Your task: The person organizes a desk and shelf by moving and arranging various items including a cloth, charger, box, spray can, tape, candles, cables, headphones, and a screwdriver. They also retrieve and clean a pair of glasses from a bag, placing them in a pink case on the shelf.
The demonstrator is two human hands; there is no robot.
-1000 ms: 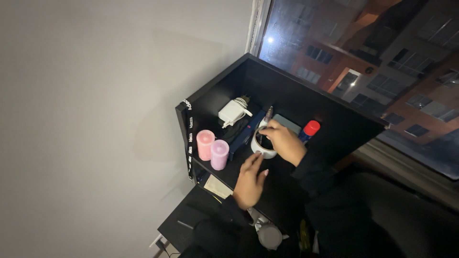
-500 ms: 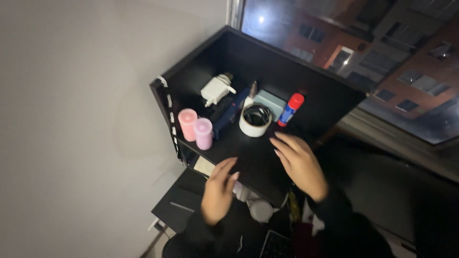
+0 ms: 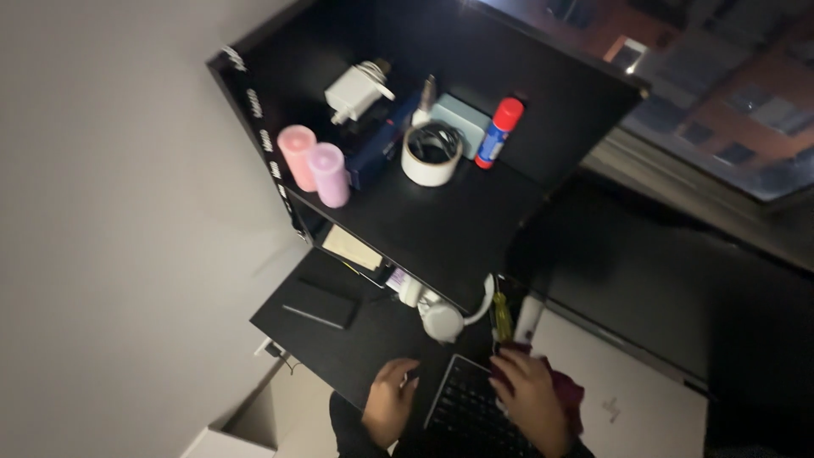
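Observation:
Both my hands are low in the view, down at the desk. My left hand [image 3: 388,410] rests with bent fingers at the left edge of a dark keyboard [image 3: 465,416]; the dim light hides whether it grips anything. My right hand [image 3: 527,400] lies with fingers spread over the keyboard's right edge and a dark red cloth [image 3: 566,393]. A closed silver laptop [image 3: 623,399] lies just right of the cloth.
Above the hands stands a black shelf [image 3: 441,237] bearing two pink candles [image 3: 314,165], a white tape roll [image 3: 431,155], a red-capped glue stick [image 3: 498,130], a white charger [image 3: 354,89] and a pale blue box [image 3: 462,119]. White headphones [image 3: 445,318] and a yellow-handled tool [image 3: 502,315] lie under its edge.
My hands have left the tape roll and shelf top and come down to the keyboard and red cloth. The view has tilted downward, so the shelf now sits higher in the picture.

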